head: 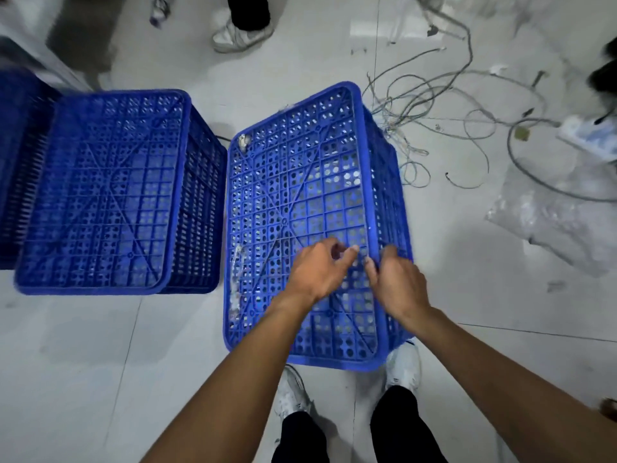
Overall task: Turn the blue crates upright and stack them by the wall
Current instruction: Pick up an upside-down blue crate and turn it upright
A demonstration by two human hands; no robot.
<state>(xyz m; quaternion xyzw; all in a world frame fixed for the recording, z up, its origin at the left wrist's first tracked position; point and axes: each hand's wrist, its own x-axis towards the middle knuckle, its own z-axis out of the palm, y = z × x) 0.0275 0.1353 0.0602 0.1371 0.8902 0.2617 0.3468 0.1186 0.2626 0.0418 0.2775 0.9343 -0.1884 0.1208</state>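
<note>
Head view: an overturned blue crate point(300, 195) stands on the tiled floor point(83, 362) right in front of me, its perforated base up and slightly skewed. My right hand point(399, 284) sits at its right long edge, thumb on the base and fingers curled over the rim, so that grip is closed on the crate. My left hand point(317, 272) is just beside it above the base with fingers curled. Blur keeps me from telling whether that grip holds anything.

A second blue crate point(100, 195), also base up, stands just to the left across a narrow gap. A third blue crate point(16, 162) is cut off by the left frame edge behind it. A tangle of grey cables point(434, 111) sprawls on the floor against the near crate's far right corner. A clear plastic bag point(551, 222) lies further right. A small whitish scrap point(245, 142) rests on the near crate's base. My white shoes point(404, 365) stand at its near end, and another person's shoe point(240, 35) shows at the top.
</note>
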